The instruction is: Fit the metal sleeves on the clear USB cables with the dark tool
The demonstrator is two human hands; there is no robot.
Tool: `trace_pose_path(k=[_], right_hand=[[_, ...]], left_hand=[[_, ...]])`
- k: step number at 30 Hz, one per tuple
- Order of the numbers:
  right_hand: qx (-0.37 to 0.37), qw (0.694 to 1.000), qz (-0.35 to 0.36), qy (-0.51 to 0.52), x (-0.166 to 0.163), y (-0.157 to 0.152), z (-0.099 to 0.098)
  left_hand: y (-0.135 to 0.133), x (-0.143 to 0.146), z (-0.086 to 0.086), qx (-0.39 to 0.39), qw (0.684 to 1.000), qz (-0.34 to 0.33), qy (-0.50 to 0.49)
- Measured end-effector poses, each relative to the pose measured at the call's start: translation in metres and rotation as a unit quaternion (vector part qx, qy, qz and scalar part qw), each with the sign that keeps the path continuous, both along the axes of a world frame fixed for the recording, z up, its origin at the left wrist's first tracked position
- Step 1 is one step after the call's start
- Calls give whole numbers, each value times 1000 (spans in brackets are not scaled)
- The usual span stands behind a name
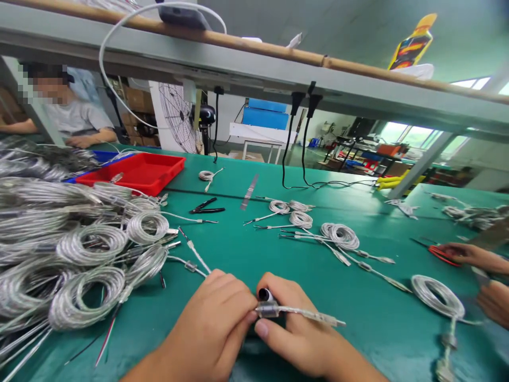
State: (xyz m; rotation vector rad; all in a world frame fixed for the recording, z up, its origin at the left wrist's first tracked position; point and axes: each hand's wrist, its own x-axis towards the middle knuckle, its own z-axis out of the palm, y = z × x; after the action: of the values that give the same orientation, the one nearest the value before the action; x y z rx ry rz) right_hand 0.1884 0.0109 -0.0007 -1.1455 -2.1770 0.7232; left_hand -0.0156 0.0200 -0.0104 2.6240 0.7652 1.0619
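Note:
My left hand (217, 323) is closed, its fingertips pinching a clear-jacketed USB cable (296, 310) beside the dark bead on it. A pale cable end with bare wire tips (194, 246) runs out behind that hand. My right hand (304, 334) curls round the same cable, thumb below the bead and index finger bent over it. The cable's plug end (328, 318) points right across my right fingers. Just above the bead, a short silvery tube with a dark open end (264, 294) shows inside the right hand's curl; most of it is hidden.
Coiled cables (91, 246) pile up at left, beside a red tray (147, 172). Black-handled nippers (207, 207), a metal strip (249, 192) and several coils (340, 236) lie ahead. At right, another person's hands (477, 257) are near red-handled scissors (443, 254). A shelf (254, 58) spans overhead.

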Motion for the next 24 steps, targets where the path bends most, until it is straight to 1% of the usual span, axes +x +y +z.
trace_pose_path(k=[4, 7, 16, 24], right_hand=[[24, 999, 23, -15, -2, 0, 3], [29, 999, 23, -20, -1, -1, 6], [13, 1000, 6, -22, -2, -5, 7], [-2, 1000, 11, -8, -1, -7, 10]], left_hand=[[0, 1, -2, 5, 1000, -7, 8], [-1, 1, -4, 3, 1000, -8, 8], [-3, 4, -5, 4, 1000, -4, 9], [-5, 5, -4, 7, 1000, -2, -2]])
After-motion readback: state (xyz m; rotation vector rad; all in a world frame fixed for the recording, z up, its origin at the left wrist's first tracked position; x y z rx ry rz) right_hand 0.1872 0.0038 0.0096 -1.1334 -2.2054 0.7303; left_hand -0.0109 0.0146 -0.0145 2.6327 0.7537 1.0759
